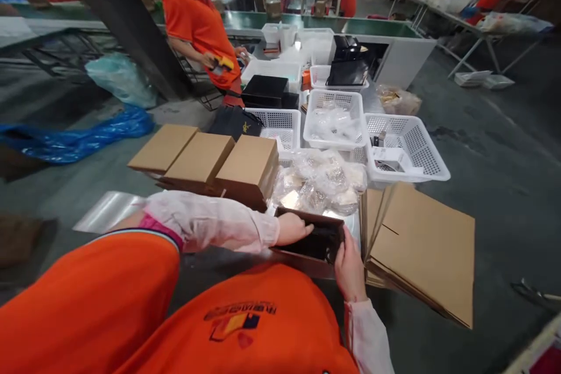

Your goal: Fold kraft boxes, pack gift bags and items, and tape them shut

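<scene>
A narrow brown cardboard box [309, 262], its top side open and its inside dark, is in front of my body. My left hand [290, 229] reaches over its left end, one digit stretched out above the dark inside and the other fingers hidden. Around the box's right end my right hand [350, 263] is closed, fingers on the outer wall. Something black [322, 241] lies inside, too dark to name. Just beyond the box is a heap of clear plastic bags [324, 178] with pale contents.
Closed cardboard boxes [248, 160] stand in a row at left. Flat cardboard sheets [425, 245] are stacked at right. Behind are white plastic baskets [405, 143], one with clear bags [335, 121], and a black box [265, 90]. A co-worker in orange [199, 29] stands at the far left.
</scene>
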The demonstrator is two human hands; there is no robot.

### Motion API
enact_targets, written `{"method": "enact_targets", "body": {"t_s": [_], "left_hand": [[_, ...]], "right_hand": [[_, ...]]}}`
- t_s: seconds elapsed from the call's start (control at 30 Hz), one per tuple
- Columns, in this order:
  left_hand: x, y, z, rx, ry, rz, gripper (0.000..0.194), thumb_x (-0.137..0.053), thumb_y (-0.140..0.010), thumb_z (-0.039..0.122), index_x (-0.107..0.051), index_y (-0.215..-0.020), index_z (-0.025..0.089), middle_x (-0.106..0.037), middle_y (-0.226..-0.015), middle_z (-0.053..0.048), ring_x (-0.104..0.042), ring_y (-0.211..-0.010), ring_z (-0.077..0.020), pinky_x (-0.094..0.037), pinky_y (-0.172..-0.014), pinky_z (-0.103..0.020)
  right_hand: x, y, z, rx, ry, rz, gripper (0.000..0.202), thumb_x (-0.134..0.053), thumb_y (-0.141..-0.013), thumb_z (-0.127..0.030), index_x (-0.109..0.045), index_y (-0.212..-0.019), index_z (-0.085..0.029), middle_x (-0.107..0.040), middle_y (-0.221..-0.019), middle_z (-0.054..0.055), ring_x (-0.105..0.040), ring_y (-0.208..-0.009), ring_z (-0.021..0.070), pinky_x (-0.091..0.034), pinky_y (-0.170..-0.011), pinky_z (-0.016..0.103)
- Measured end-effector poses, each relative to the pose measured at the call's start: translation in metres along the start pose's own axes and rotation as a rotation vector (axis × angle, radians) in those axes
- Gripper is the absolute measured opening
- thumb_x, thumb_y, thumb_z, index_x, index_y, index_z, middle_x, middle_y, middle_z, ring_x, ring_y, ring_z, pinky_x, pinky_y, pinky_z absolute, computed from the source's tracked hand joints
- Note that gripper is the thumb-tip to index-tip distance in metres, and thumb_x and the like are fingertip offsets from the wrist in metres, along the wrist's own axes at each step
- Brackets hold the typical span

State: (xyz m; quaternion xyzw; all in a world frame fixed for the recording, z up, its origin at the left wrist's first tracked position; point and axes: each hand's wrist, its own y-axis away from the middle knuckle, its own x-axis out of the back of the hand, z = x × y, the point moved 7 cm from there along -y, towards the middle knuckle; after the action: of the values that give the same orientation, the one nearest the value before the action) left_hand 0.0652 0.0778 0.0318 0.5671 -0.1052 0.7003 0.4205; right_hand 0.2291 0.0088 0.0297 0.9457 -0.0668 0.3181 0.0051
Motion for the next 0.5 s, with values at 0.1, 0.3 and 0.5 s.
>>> {"method": "enact_targets", "body": {"t_s": [0.1,0.3,0.5], "left_hand": [[-0.029,-0.005,0.004,0.014,-0.065,-0.076,0.037,-0.049,-0.088,0.007,-0.070,-0.119,0.012,-0.074,-0.088,-0.021,-0.071,-0.086,-0.0320,-0.053,-0.073,-0.039],[-0.042,-0.017,0.005,0.037,-0.140,-0.132,0.024,-0.051,-0.094,0.008,-0.070,-0.108,0.008,-0.074,-0.092,-0.014,-0.071,-0.090,-0.0250,-0.056,-0.078,-0.038],[-0.025,-0.019,0.003,0.036,-0.180,-0.130,0.024,-0.053,-0.092,0.007,-0.073,-0.105,0.007,-0.075,-0.088,-0.017,-0.071,-0.085,-0.0275,-0.055,-0.070,-0.035]], "right_hand": [[0.015,-0.009,-0.010,0.062,0.064,-0.013,0.048,-0.042,-0.093,-0.040,-0.056,-0.133,-0.018,-0.062,-0.126,0.016,-0.057,-0.119,0.0308,-0.047,-0.103,0.049],[0.030,-0.098,-0.041,0.116,0.312,-0.052,0.034,-0.048,-0.092,-0.028,-0.069,-0.116,-0.019,-0.069,-0.114,0.012,-0.066,-0.097,0.0227,-0.050,-0.095,0.038],[-0.012,-0.227,-0.037,-0.055,0.506,-0.153,0.025,-0.056,-0.093,-0.020,-0.067,-0.114,-0.011,-0.070,-0.108,0.011,-0.067,-0.098,0.0199,-0.050,-0.089,0.032]]}}
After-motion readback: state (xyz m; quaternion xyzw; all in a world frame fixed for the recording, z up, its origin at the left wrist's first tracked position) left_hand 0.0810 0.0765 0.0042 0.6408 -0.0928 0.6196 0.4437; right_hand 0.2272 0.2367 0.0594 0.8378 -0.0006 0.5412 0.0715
